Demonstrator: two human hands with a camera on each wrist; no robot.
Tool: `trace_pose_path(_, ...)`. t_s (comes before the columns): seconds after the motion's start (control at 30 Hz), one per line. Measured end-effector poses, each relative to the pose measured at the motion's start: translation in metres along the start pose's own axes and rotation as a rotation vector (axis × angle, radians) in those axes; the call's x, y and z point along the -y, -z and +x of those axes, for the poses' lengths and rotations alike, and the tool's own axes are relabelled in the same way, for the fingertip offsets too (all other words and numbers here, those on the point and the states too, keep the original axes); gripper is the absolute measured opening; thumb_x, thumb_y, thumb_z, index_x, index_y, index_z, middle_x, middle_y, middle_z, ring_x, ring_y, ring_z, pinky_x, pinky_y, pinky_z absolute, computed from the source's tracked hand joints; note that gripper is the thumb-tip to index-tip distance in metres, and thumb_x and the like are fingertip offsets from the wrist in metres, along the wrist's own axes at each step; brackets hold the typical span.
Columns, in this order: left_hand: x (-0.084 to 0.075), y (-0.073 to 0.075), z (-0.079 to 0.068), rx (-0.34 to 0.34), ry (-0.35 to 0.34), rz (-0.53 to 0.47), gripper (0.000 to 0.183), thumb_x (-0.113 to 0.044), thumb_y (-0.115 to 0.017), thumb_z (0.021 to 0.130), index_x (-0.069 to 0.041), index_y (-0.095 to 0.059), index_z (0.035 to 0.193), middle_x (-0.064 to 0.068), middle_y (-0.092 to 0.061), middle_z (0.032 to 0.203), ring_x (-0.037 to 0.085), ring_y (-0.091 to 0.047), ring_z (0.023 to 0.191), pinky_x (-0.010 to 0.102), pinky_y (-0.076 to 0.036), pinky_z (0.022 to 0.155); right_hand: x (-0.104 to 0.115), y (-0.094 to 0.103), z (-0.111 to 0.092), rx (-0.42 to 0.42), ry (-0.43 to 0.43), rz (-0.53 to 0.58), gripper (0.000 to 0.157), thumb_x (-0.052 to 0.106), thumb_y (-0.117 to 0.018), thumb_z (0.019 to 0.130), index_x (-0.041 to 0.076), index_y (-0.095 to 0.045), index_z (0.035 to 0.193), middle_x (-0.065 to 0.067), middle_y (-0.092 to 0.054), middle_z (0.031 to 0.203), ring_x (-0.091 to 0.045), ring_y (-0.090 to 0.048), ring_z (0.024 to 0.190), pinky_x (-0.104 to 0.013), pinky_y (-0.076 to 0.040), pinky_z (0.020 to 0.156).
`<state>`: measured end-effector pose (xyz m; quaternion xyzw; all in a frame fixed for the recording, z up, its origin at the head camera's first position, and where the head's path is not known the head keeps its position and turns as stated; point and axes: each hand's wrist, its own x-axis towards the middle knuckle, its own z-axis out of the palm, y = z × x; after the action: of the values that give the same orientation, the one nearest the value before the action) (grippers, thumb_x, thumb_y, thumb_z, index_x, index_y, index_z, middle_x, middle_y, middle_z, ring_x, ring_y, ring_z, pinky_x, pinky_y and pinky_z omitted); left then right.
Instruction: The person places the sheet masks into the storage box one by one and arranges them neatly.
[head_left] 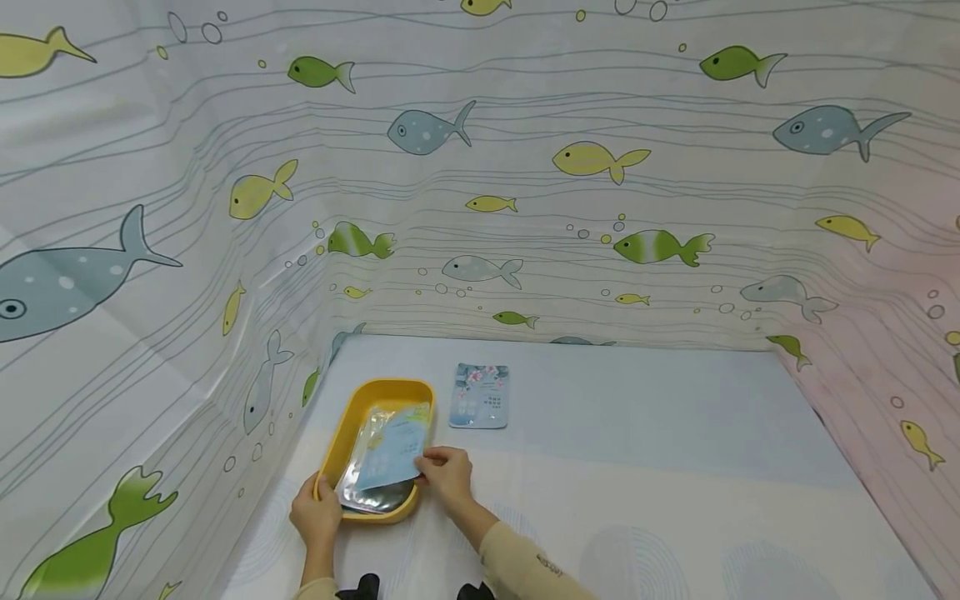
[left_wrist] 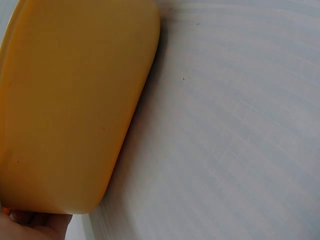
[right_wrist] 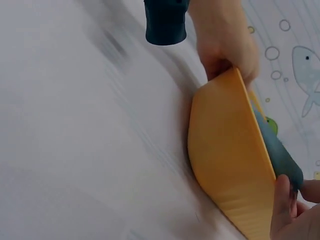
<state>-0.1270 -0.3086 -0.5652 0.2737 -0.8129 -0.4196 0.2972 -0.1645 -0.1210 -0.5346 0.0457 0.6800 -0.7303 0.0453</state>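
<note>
A yellow tray (head_left: 397, 385) with rounded corners sits on the left part of the table. At its near left corner my left hand (head_left: 317, 512) grips the rim; in the left wrist view its fingers (left_wrist: 42, 227) show at the tray's outer wall (left_wrist: 75, 100). My right hand (head_left: 448, 473) pinches the lower right corner of a light blue sachet (head_left: 393, 450) over the tray. Between thumb and fingers that sachet (right_wrist: 280, 150) stands above the rim in the right wrist view. Underneath it, shiny silver packets (head_left: 378, 500) lie in the tray, partly covered.
Another blue sachet (head_left: 480, 396) with a flower print lies flat on the table, right of the tray. Fish-patterned sheets (head_left: 525, 225) rise behind and at both sides of the pale tabletop (head_left: 660, 417). Black pieces (head_left: 365, 587) show near both forearms.
</note>
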Motion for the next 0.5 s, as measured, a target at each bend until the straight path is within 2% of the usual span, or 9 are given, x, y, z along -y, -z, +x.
trace_pose_path(0.2,0.0,0.0,0.0,0.028,0.039,0.0,0.031,-0.003,-0.042,0.093,0.017,-0.057,0.111,0.039,-0.057,0.108,0.054,-0.053,0.101,0.059,-0.042,0.086,0.005,0.001,-0.002,0.06,-0.02,-0.057,0.02,-0.003,-0.07,0.076,-0.012,-0.067,0.094,-0.005,-0.065,0.069,-0.01,-0.063,0.058,-0.027,-0.055,0.057)
trace_pose_path(0.37,-0.001,0.001,0.0,0.037,0.052,-0.001,0.032,-0.003,-0.041,0.093,0.018,-0.056,0.112,0.039,-0.056,0.11,0.054,-0.052,0.103,0.059,-0.041,0.088,0.004,0.005,-0.002,0.052,-0.012,-0.104,0.018,-0.003,-0.069,0.077,-0.01,-0.068,0.094,-0.004,-0.066,0.071,-0.008,-0.062,0.06,-0.024,-0.054,0.057)
trace_pose_path(0.5,-0.003,0.001,0.0,0.033,0.046,-0.004,0.031,-0.002,-0.041,0.093,0.018,-0.056,0.112,0.039,-0.056,0.11,0.054,-0.052,0.103,0.059,-0.041,0.088,0.001,0.011,0.003,0.044,0.008,-0.107,0.016,-0.004,-0.067,0.078,-0.009,-0.068,0.093,-0.006,-0.066,0.072,-0.012,-0.064,0.062,-0.028,-0.056,0.059)
